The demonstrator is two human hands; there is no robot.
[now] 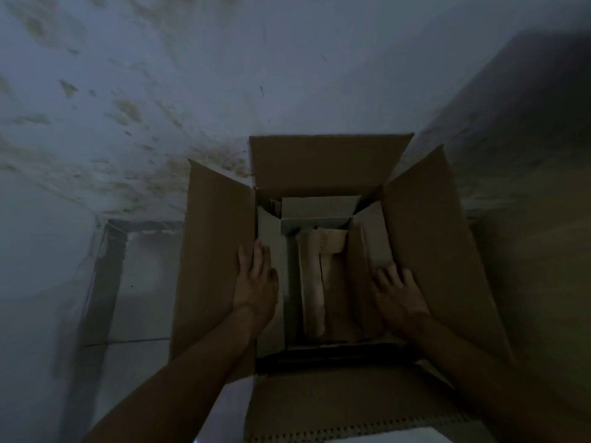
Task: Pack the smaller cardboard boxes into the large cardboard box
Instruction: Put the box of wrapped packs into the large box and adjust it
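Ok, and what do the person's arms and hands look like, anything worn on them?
The left forearm and right forearm are bare to the frame edge, no sleeves in view. The left hand and right hand are gloveless; no watch, ring or band can be made out, though the picture is dim and blurred.

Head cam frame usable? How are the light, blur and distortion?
Head view: underexposed with a bluish cast and no glare. The inside of the large cardboard box is in deep shadow, so the smaller box in it shows only as vague flaps. Head view: soft throughout, smeared towards the left edge, with wide-angle splay on the stained wall. Head view: left hand and right hand outlines are legible.
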